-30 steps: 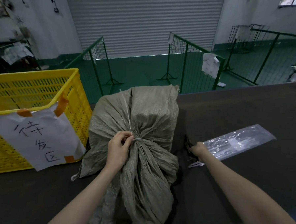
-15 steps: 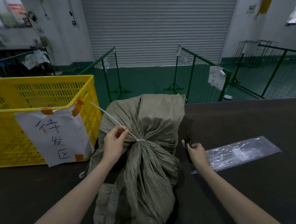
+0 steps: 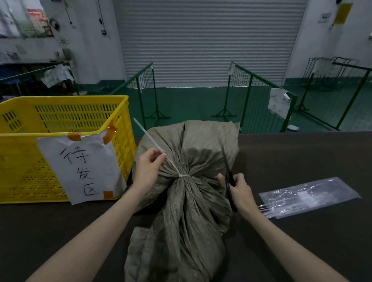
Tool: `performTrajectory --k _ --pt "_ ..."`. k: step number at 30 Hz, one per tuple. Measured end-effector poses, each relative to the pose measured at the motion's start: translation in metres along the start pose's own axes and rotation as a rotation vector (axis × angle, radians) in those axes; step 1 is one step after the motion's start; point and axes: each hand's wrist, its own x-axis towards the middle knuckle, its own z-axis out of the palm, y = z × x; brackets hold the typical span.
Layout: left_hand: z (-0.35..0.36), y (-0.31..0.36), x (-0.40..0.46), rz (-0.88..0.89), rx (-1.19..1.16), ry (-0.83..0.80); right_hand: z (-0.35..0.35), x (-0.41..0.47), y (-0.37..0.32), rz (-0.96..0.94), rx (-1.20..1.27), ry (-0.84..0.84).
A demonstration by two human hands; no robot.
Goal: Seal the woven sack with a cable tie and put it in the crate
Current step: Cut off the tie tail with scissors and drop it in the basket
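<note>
The left hand (image 3: 148,168) pinches the tie (image 3: 152,142) tail, which slants up-left from the sack (image 3: 190,197) neck; the right hand (image 3: 238,191), closed on scissors (image 3: 230,182), sits right of it.

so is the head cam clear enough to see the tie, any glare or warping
Head view: dim, flat light, yet the white tie stands out sharp on the sack; left hand and right hand are crisp. Glare only on the plastic bag. Wide-angle warping bends the table edge and walls; the far left background is smeared.
</note>
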Motion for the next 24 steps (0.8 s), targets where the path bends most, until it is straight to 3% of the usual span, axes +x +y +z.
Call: performTrajectory --k 3,7,9,18,24 --pt "-0.014 0.006 0.010 0.000 0.071 -0.005 0.000 -0.003 -0.009 -0.127 -0.210 -0.198" --pt "-0.030 0.020 0.019 0.027 0.164 -0.024 0.005 0.004 -0.017 -0.314 -0.757 -0.242" --pt "-0.035 0.028 0.020 0.068 0.202 -0.040 0.007 0.010 -0.020 -0.393 -0.917 -0.230" --pt "-0.033 0.053 0.022 0.198 0.340 -0.212 0.016 0.031 -0.044 -0.486 -1.167 -0.267" --pt "-0.030 0.066 0.034 0.255 0.372 -0.262 0.016 0.036 -0.062 -0.441 -1.267 -0.341"
